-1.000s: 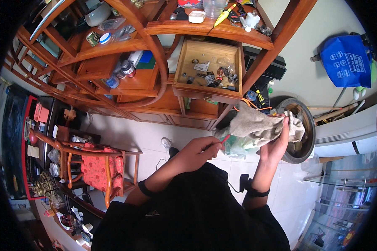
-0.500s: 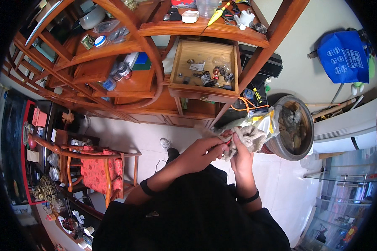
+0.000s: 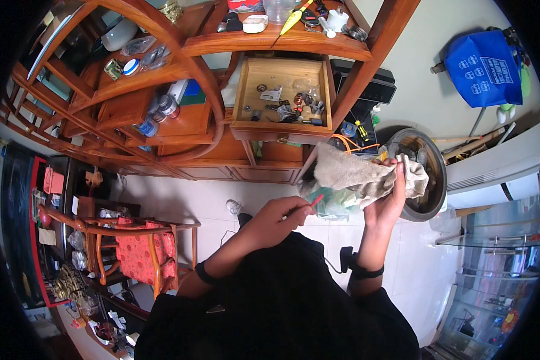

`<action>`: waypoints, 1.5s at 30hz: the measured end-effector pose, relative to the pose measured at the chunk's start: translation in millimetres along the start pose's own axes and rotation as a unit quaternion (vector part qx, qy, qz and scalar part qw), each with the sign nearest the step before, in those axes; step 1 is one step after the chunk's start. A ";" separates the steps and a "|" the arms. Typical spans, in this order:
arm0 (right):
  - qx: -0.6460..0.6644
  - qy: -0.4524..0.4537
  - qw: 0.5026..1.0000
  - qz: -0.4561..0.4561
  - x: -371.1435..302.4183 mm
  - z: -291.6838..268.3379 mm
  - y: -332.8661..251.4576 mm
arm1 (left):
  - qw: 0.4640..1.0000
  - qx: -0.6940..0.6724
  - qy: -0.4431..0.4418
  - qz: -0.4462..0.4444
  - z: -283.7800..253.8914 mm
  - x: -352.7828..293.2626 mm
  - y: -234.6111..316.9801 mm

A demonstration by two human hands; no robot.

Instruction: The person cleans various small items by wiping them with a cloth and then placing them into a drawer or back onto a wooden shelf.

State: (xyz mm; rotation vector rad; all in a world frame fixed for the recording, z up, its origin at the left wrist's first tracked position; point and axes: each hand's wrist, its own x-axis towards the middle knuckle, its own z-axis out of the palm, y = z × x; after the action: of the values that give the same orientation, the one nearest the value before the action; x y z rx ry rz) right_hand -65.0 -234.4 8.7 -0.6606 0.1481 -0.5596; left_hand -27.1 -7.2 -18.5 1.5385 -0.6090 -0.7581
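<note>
My left hand is closed, pinching a thin red stick-like object that pokes out past the fingertips. What kind of object it is cannot be made out. To the right, my right hand grips a greyish-beige cloth, which spreads out leftward and bunches up behind the fingers. The two hands are apart, and the red object does not touch the cloth. Below the cloth, a pale green plastic bag shows. Ahead, a pulled-out wooden drawer holds fishing reel parts and other small items.
A large dark round pot stands right of the cloth. Above the drawer, a shelf bears a yellow float and small containers. A wooden chair with red cushions stands at left. A blue bag hangs on the right wall.
My hands have separated. The right one has swung the cloth up and to the right, where it now hangs spread out; the left has drawn back slightly, keeping the red object.
</note>
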 end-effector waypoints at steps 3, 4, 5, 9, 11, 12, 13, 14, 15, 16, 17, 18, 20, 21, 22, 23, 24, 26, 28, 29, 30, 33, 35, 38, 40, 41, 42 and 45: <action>-0.102 -0.017 0.991 0.079 -13.8 -14.5 15.0 | 0.996 -0.085 0.015 -0.002 -2.3 1.2 3.8; -0.116 -0.024 0.987 0.109 -23.1 -10.4 25.0 | 0.996 -0.086 0.015 -0.002 -0.6 2.8 6.8; -0.128 -0.022 0.982 0.140 -32.3 -21.4 39.4 | 0.996 -0.083 0.013 0.004 2.1 5.0 10.0; -0.163 -0.062 0.970 0.172 -48.6 -8.3 55.6 | 0.999 -0.031 -0.003 0.032 7.4 8.4 3.1; -0.170 -0.045 0.968 0.177 -49.7 -3.7 54.1 | 0.999 -0.017 -0.007 0.034 5.7 6.3 6.4; -0.174 -0.042 0.972 0.151 -47.2 -0.7 53.7 | 0.999 -0.002 -0.012 0.039 4.4 7.6 8.7; -0.178 -0.039 0.975 0.124 -44.4 1.1 53.8 | 0.999 -0.001 -0.015 0.039 3.6 7.9 10.0; -0.177 -0.038 0.976 0.122 -40.6 0.3 52.3 | 1.000 0.006 -0.018 0.025 3.1 7.6 10.9; -0.154 -0.027 0.981 0.119 -36.7 -2.1 48.7 | 1.000 0.012 -0.020 0.010 3.4 6.5 11.6; -0.130 -0.015 0.985 0.116 -33.2 -4.0 45.7 | 1.000 0.013 -0.021 0.010 3.9 6.4 11.5; -0.140 0.024 0.985 0.092 -30.4 -6.0 45.3 | 1.000 0.014 -0.024 0.011 4.4 6.9 10.7; -0.160 0.043 0.983 0.078 -27.4 0.0 39.7 | 0.999 0.015 -0.030 0.012 5.1 7.5 8.4; -0.082 0.034 0.994 0.062 -10.8 -8.3 24.6 | 0.999 0.028 -0.031 0.023 3.6 3.7 3.7; -0.051 0.041 0.997 0.034 0.9 -14.1 14.4 | 0.998 0.041 -0.034 0.035 3.0 3.0 1.0; -0.019 0.046 0.999 0.007 8.7 -16.6 6.7 | 0.998 0.041 -0.034 0.034 2.1 1.6 -1.6; -0.022 0.037 0.999 -0.014 8.2 -13.6 0.1 | 1.000 0.013 -0.016 0.007 1.3 0.2 -4.0; -0.032 0.019 0.999 0.004 3.8 -11.3 -4.3 | 1.000 -0.015 0.002 -0.020 0.8 -0.2 -4.5; -0.087 0.010 0.994 0.071 -5.9 -12.4 4.3 | 0.999 -0.038 0.019 -0.018 -2.1 1.8 2.5; -0.119 -0.024 0.984 0.129 -22.7 -11.7 26.0 | 0.997 -0.064 0.032 -0.015 0.2 3.8 8.3; -0.104 -0.031 0.973 0.203 -33.4 -25.0 38.5 | 0.997 -0.069 0.032 -0.017 2.4 5.4 9.8; -0.144 -0.031 0.974 0.170 -42.6 -18.0 51.0 | 0.997 -0.072 0.036 -0.019 3.6 6.2 10.0; -0.124 -0.038 0.977 0.170 -50.0 -7.0 58.1 | 0.999 -0.053 0.011 0.005 5.9 7.6 1.6; -0.176 -0.059 0.973 0.136 -48.3 -9.6 59.1 | 0.999 -0.039 0.010 0.008 6.0 5.3 -0.5; -0.163 -0.007 0.978 0.132 -45.8 2.6 55.7 | 1.000 -0.026 0.002 0.015 4.1 6.0 -0.7; -0.165 -0.005 0.979 0.122 -44.4 2.7 54.1 | 1.000 -0.024 -0.003 0.019 5.1 4.7 1.1; -0.166 -0.001 0.980 0.112 -43.1 2.6 53.1 | 1.000 -0.007 -0.002 0.023 5.9 4.7 3.1; -0.166 -0.003 0.980 0.112 -40.7 1.5 52.9 | 1.000 0.011 -0.001 0.027 5.9 4.2 4.3; -0.153 0.041 0.983 0.089 -33.0 1.2 53.3 | 1.000 0.015 0.003 0.026 5.1 2.9 5.1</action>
State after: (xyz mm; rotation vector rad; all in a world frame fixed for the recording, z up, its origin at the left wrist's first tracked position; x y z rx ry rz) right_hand -68.8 -181.5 -24.8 -0.9130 0.3732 -0.3942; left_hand -28.9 -13.2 -13.9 1.5468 -0.6564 -0.7087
